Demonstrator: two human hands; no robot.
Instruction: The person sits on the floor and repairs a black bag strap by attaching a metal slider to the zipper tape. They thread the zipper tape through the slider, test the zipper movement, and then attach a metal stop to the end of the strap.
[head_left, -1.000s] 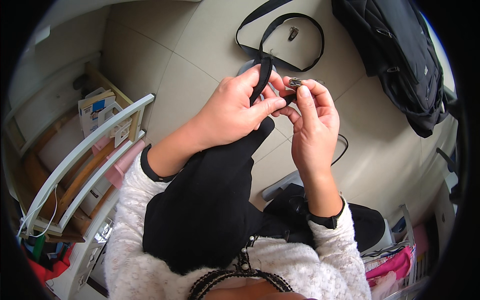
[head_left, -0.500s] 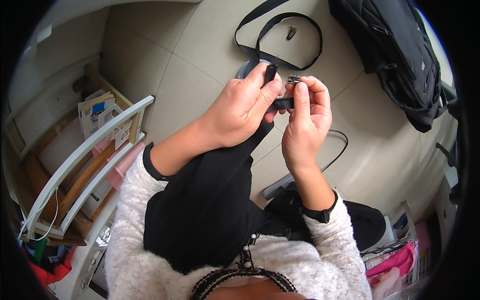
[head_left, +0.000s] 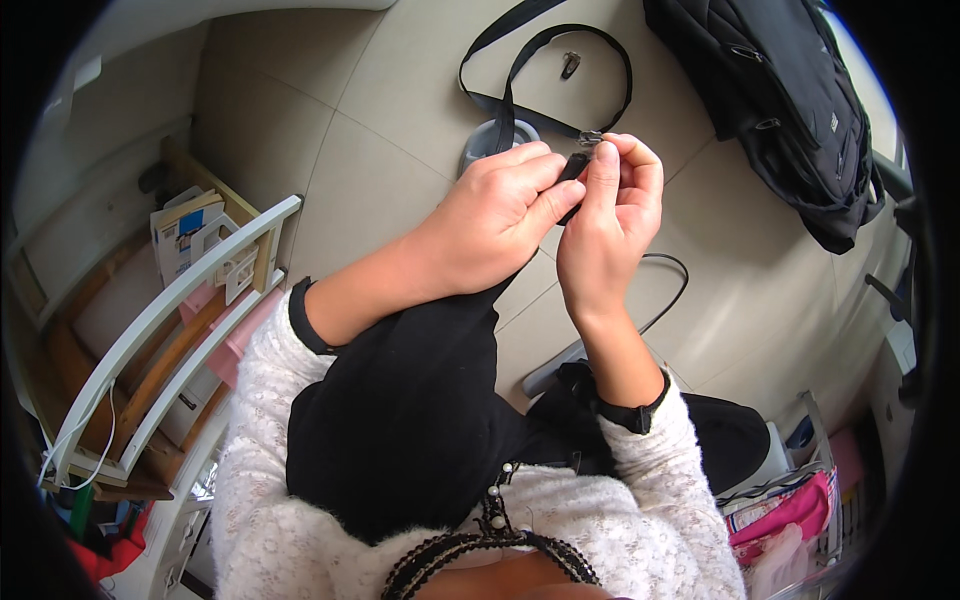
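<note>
My left hand (head_left: 490, 215) is closed round a black zipper tape (head_left: 573, 172), whose end pokes up between thumb and fingers. Close against it on the right, my right hand (head_left: 608, 215) pinches a small metal zipper slider (head_left: 590, 138) between thumb and index finger. The slider sits just above the tape end; whether they touch I cannot tell. A long black strip (head_left: 628, 85), seemingly the rest of the tape, loops over the floor beyond my hands. Inside that loop lies a second zipper slider (head_left: 571, 66).
A black backpack (head_left: 770, 110) lies at the far right. Grey slippers (head_left: 485, 142) (head_left: 550, 374) are on the tiled floor (head_left: 390, 120). On the left stands a white-railed wooden shelf (head_left: 180, 285) with books. A basket with pink items (head_left: 785, 515) is at the lower right.
My left hand has turned and shifted slightly right, bringing the tape end nearer the slider. My right hand has risen a little with the slider. The toothed tape section between my hands is now mostly hidden.
</note>
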